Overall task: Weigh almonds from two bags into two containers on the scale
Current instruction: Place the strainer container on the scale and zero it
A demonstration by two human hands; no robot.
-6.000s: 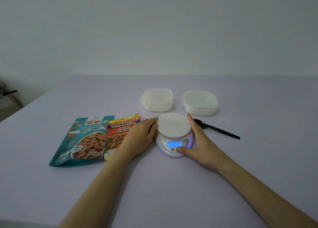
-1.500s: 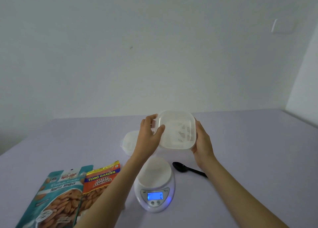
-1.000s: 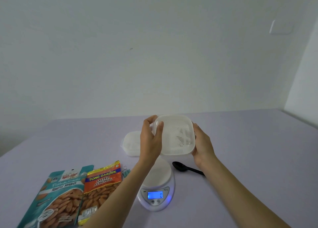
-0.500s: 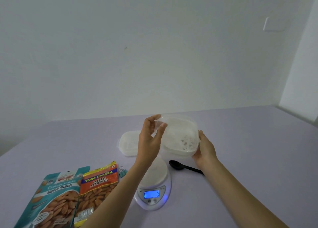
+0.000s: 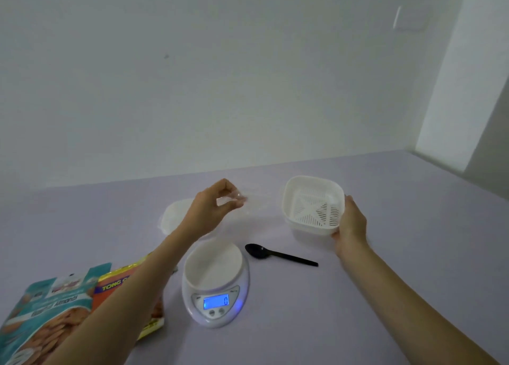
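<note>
White plastic container [image 5: 312, 205] first: grips it by the right side in the right hand [image 5: 351, 224], tilted over the desk [image 5: 385, 282] right of the scale [image 5: 214, 282]; well apart, pinches what looks like a clear lid [image 5: 234, 199] in the left hand [image 5: 209, 210]. Level it, then set centred on the zeroed scale.
</note>
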